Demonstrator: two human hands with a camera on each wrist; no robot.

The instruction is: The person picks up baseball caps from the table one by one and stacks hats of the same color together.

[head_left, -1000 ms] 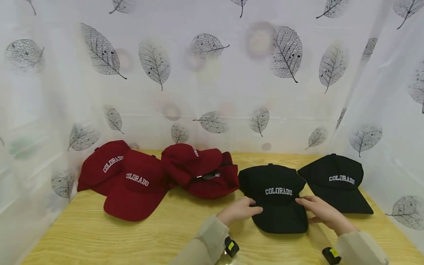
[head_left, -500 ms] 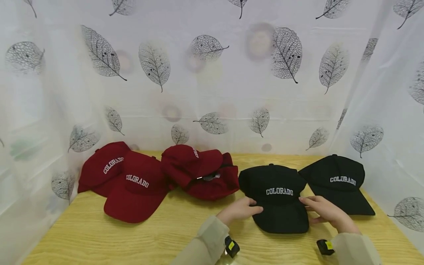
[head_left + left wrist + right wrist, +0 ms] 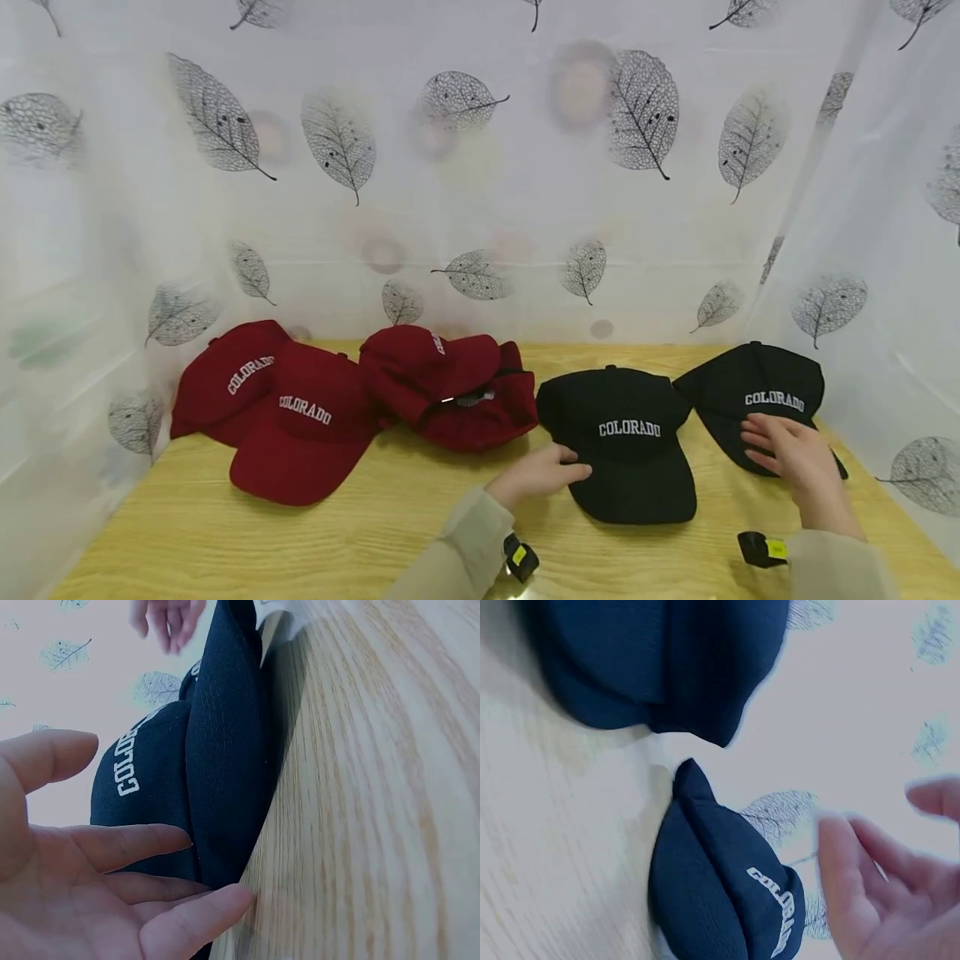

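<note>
Placement of the nearer black cap (image 3: 622, 454) looks like the step in hand. It rests crown up on the wooden table (image 3: 390, 533), right of centre, with its brim toward the near side and its white COLORADO lettering showing.

The left hand (image 3: 536, 475) is at the left side of that brim, fingers extended and thumb apart, pinching nothing; whether the fingertips press on the fabric, I cannot tell. The right hand (image 3: 802, 462) is raised, fingers loosely bent and holding nothing. From the head view it overlaps the brim of the other black cap (image 3: 765, 375), at the far right, but the right wrist view shows it apart from that cap.

To the left lie two overlapping red caps (image 3: 300, 458), and between them and the black ones is a red pile (image 3: 427, 367).

My judgement is that the nearer black cap is nearly settled. Any further adjustment would call for a light touch on both brim edges; turning to the far-right cap would call for lowering the right hand.
</note>
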